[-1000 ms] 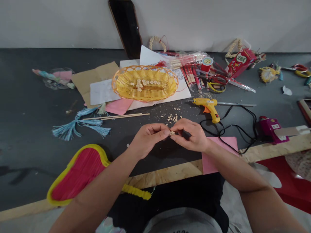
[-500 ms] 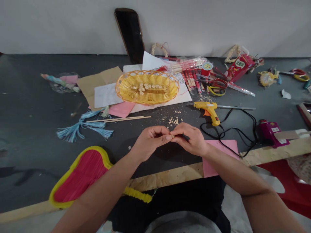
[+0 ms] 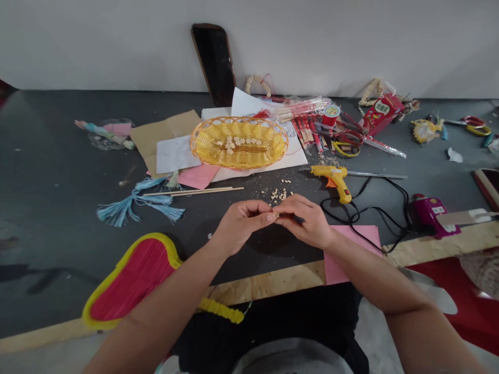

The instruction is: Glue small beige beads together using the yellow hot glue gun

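My left hand and my right hand meet fingertip to fingertip over the dark table. Between them they pinch a small pale beige cluster, mostly covered by the thumbs and forefingers. Its exact kind cannot be made out. Just beyond my fingers lie loose little pale wooden pieces and crumbs. Farther back, a yellow woven basket holds several small beige clusters. To the right of my right hand rests a yellow glue gun with a black cord.
Thin sticks and a blue tassel lie left. A red and yellow fan-like piece sits under my left forearm. Pink paper is below my right wrist. Scissors, a thread spool and a leaning phone stand behind.
The whole view has shifted slightly. Both hands keep their pinch on the small cluster, with only a slight movement of the fingers.
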The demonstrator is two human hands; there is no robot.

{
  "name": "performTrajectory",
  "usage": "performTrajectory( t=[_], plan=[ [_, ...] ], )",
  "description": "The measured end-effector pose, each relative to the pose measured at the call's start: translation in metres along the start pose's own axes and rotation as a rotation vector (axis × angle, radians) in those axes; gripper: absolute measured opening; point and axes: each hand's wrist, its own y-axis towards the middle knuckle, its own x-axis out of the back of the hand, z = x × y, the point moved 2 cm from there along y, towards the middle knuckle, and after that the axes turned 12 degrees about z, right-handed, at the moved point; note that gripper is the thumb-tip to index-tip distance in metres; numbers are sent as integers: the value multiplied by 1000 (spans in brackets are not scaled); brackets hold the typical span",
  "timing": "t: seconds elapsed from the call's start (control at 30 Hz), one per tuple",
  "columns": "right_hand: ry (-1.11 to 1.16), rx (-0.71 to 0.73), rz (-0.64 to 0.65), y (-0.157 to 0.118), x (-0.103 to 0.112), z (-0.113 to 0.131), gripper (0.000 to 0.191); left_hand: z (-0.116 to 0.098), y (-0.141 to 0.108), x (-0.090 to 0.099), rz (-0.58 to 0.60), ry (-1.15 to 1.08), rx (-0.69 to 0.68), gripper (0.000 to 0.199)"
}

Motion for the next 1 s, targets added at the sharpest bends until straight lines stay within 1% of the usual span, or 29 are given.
performTrajectory(
  t=[0.07,0.23,0.47,0.63,0.77,0.87,0.93,1.0],
  plan=[
    [5,6,-3,0,1,0,14,0,0,0,-5,18,-6,23],
    [22,-46,1,3,4,2,8,1,0,0,-21,22,-14,30],
    [27,-85,-1,3,5,3,6,3,0,1,8,17,1,36],
    [30,-50,-10,2,4,3,9,3,0,-2,68,31,18,33],
    [22,-23,0,2,3,3,14,2,-1,-2,114,85,11,36],
    [4,-5,-7,2,5,2,14,2,-1,-2,86,83,18,37],
    [-8,-6,-7,2,6,2,13,2,-1,-1,47,49,29,36],
    [-20,-1,-5,2,6,1,12,2,-1,-1,33,17,43,35]
  ],
)
